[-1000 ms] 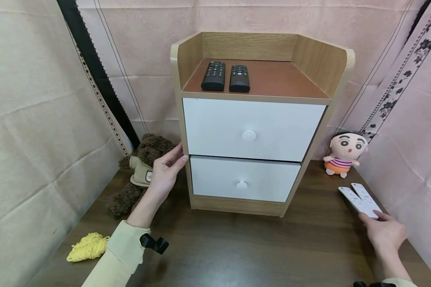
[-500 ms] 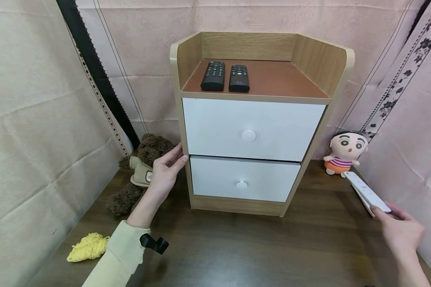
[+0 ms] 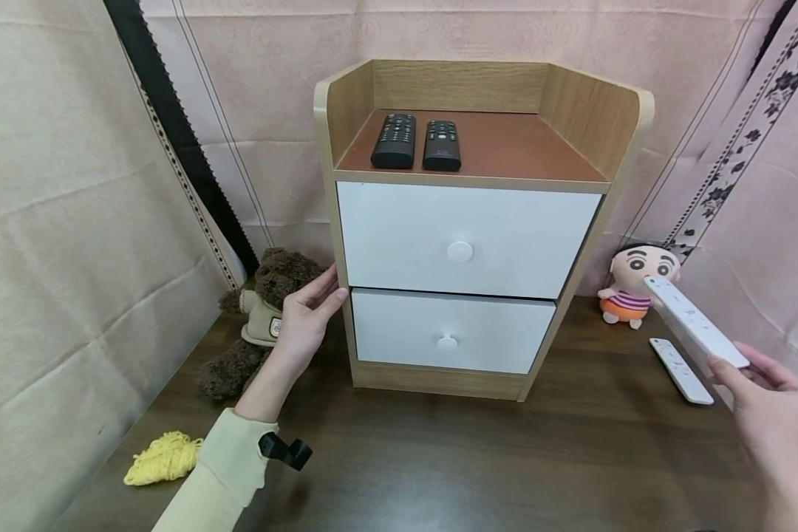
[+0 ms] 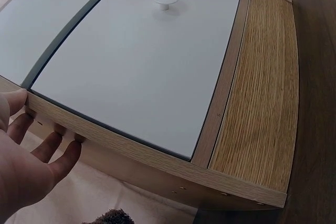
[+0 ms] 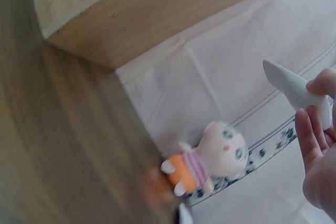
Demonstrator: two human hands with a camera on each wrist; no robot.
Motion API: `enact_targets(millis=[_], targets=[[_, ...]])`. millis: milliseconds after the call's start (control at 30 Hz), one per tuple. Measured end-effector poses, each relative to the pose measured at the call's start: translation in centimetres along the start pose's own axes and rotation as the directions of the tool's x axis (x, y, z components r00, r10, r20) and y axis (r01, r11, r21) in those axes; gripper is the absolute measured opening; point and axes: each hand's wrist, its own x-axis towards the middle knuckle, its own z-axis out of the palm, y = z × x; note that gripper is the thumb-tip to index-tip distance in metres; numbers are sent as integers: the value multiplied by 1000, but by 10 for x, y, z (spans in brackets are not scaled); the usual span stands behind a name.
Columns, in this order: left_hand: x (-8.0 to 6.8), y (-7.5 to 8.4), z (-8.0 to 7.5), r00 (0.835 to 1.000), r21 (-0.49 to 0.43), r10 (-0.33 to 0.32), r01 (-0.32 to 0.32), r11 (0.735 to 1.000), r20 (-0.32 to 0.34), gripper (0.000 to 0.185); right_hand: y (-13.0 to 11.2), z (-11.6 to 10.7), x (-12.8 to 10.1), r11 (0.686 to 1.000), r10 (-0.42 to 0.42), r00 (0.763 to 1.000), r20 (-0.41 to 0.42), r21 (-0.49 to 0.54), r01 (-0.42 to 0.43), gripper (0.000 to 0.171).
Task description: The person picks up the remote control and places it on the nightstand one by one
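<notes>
remote held midair, fingers on cabinet edge

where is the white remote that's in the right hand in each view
Head: at the right, the white remote is in the right hand, its far end overlapping the doll.
Left wrist: not in it.
Right wrist: the white remote is near the right edge, about mid-height.
Shared landmark: the cabinet, in all three views.

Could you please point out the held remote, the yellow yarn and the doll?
Held remote [image 3: 697, 322]: head view, upper face.
Yellow yarn [image 3: 163, 459]: head view, middle of the bundle.
Doll [image 5: 196, 169]: right wrist view, striped shirt.
</notes>
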Motion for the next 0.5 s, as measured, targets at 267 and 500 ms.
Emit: enact_targets(millis=[267,500], targets=[[0,0,0,1000,-1,4,-4,1000,2,51,-20,16,-11,991,-110,991,71,85,104,35],[0,-1,-1,1000,4,8,-8,1000,6,50,-33,33,-21,908,-258,957,130,370,195,38]])
